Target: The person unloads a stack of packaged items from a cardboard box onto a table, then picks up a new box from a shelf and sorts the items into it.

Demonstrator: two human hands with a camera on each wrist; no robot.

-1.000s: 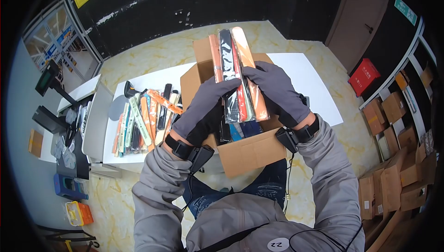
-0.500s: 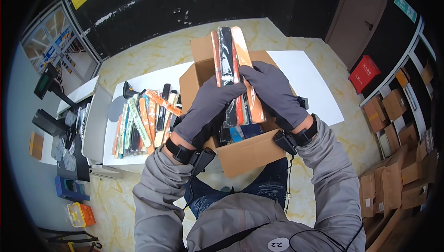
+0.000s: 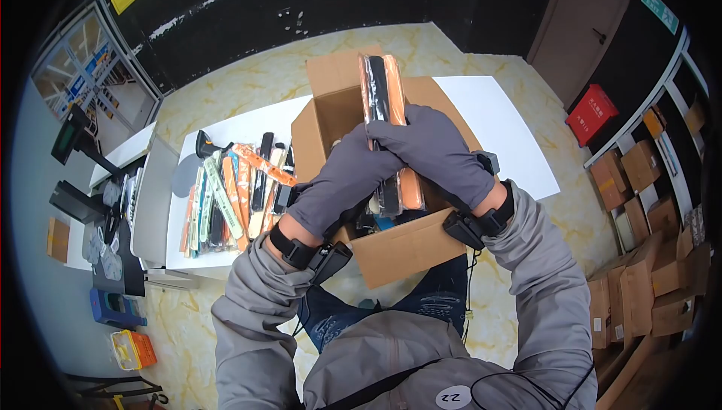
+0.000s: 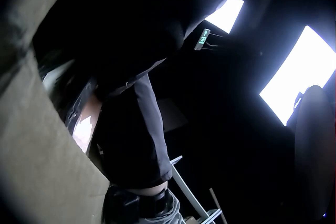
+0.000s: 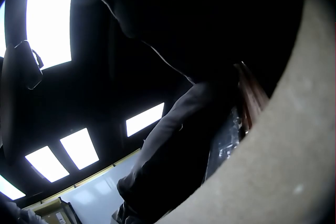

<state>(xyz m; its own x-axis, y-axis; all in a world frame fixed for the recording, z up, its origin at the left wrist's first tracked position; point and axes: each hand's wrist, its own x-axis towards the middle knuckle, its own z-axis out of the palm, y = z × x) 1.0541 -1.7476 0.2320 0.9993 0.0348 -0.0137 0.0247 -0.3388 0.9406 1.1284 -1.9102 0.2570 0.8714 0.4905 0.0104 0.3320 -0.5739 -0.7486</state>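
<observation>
Over the open cardboard box (image 3: 410,247), both gloved hands grip a bundle of long, narrow packets (image 3: 377,88) in clear plastic, black and orange ones showing. My left hand (image 3: 346,177) holds the bundle from the left side. On the right side, my right hand (image 3: 440,153) wraps it, its fingers overlapping the left hand's fingers. The bundle stands lengthwise away from the body, its middle hidden behind the gloves. Below it, some blue and black packets show inside the box. Dark wrist views give only slivers of a shiny wrapper (image 5: 224,140) beside the glove.
On the white table (image 3: 500,135), a pile of similar wrapped packets (image 3: 235,195) lies left of the box, with a black handheld device (image 3: 207,144) behind it. A counter with screens (image 3: 75,199) stands at far left. Cardboard boxes (image 3: 632,290) fill shelves and floor at right.
The hands have come closer together, the right one sliding leftward over the left fingers. The bundle looks narrower and more tightly gathered, its far end a little lower; red packets have gone from sight.
</observation>
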